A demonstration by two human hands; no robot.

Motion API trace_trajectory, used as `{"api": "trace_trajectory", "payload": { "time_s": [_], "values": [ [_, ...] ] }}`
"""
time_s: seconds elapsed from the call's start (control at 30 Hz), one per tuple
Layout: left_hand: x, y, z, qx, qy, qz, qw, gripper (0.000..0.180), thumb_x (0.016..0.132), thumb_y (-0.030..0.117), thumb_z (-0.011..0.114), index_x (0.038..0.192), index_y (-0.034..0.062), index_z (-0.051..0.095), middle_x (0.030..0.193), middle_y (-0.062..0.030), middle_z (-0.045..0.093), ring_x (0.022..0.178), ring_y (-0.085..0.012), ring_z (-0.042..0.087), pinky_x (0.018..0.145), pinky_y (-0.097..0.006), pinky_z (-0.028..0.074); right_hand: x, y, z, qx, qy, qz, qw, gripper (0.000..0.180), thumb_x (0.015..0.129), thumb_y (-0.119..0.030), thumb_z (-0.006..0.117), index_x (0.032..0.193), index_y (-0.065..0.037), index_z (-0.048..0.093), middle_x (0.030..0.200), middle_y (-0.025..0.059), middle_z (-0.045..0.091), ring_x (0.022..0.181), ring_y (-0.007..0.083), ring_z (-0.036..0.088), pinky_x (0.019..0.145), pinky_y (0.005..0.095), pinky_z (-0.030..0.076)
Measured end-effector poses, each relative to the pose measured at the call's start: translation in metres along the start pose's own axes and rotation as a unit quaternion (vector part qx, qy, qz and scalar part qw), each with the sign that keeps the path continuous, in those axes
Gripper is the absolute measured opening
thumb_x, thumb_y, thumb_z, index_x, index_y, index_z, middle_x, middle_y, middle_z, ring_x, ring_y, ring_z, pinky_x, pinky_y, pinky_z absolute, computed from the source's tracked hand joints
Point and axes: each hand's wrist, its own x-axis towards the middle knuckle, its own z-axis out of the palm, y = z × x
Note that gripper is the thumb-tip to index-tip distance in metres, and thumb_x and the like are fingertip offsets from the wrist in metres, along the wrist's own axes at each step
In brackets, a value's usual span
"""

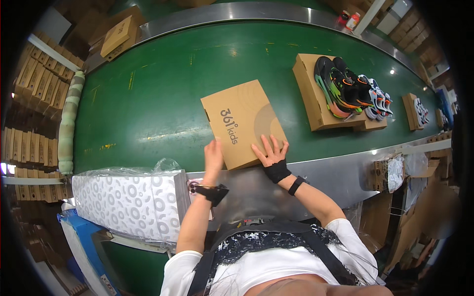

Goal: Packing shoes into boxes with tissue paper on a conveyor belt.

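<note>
A closed brown cardboard shoebox with dark printing sits at an angle on the green conveyor belt, its near corner reaching over the metal edge. At its left side, my left hand has its fingers bent together against the box's edge; the fingertips are partly hidden. My right hand, in a black fingerless wrap, rests on the lid's near right corner with fingers spread. To the right, black, orange and green sneakers stand on another shoebox.
White patterned paper sheets in clear plastic lie at the near left, beside a phone. Farther right are white sneakers and a smaller box with shoes. Shoeboxes sit at the far left; stacked boxes fill the left side.
</note>
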Motion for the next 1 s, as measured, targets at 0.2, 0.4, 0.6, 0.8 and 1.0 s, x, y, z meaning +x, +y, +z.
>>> {"api": "trace_trajectory", "payload": {
  "time_s": [0.2, 0.4, 0.6, 0.8, 1.0],
  "values": [
    [-0.003, 0.025, 0.022, -0.166, 0.007, -0.158, 0.973, 0.049, 0.079, 0.039, 0.054, 0.098, -0.0055, 0.047, 0.092, -0.0167, 0.053, 0.082, -0.0238, 0.051, 0.073, -0.035, 0.040, -0.001, 0.011, -0.012, 0.006, -0.076, 0.026, 0.997, 0.051, 0.067, -0.004, 0.048, 0.113, -0.025, 0.049, 0.126, 0.0124, 0.037, 0.112, 0.0340, 0.035, 0.084, 0.0590, 0.025],
    [0.002, 0.110, -0.007, -0.521, -0.170, -0.202, 0.812, 0.052, 0.077, 0.047, 0.042, 0.113, 0.0081, 0.046, 0.105, -0.0085, 0.054, 0.093, -0.0226, 0.053, 0.079, -0.037, 0.044, 0.083, 0.038, -0.077, 0.105, -0.014, -0.036, 0.994, 0.054, 0.057, -0.007, 0.059, 0.109, -0.016, 0.051, 0.112, 0.0134, 0.048, 0.105, 0.0306, 0.044, 0.089, 0.0443, 0.031],
    [-0.044, 0.138, -0.037, -0.544, 0.013, -0.061, 0.837, 0.044, 0.078, 0.040, 0.044, 0.107, 0.0065, 0.049, 0.099, -0.0082, 0.055, 0.086, -0.0230, 0.055, 0.073, -0.037, 0.046, 0.083, 0.067, -0.134, 0.145, 0.097, 0.029, 0.984, 0.049, 0.055, -0.010, 0.065, 0.103, -0.012, 0.053, 0.115, 0.0126, 0.043, 0.106, 0.0276, 0.042, 0.084, 0.0397, 0.033],
    [-0.184, 0.037, -0.162, -0.398, 0.273, 0.137, 0.865, 0.071, 0.061, 0.005, 0.068, 0.121, 0.0045, 0.030, 0.119, -0.0105, 0.040, 0.101, -0.0225, 0.046, 0.086, -0.035, 0.042, 0.016, 0.161, -0.118, 0.082, 0.039, 0.054, 0.994, 0.043, 0.057, -0.019, 0.069, 0.097, -0.012, 0.054, 0.115, 0.0129, 0.043, 0.109, 0.0285, 0.039, 0.085, 0.0432, 0.030],
    [-0.303, 0.056, -0.161, -0.623, 0.521, -0.028, 0.583, 0.094, 0.059, 0.050, 0.066, 0.128, 0.0103, 0.018, 0.122, -0.0199, 0.030, 0.111, -0.0310, 0.035, 0.086, -0.051, 0.032, 0.023, 0.259, -0.131, -0.149, 0.090, 0.148, 0.973, 0.049, 0.061, -0.046, 0.062, 0.100, -0.017, 0.054, 0.115, 0.0152, 0.043, 0.109, 0.0311, 0.036, 0.086, 0.0572, 0.021]
  ]
}}
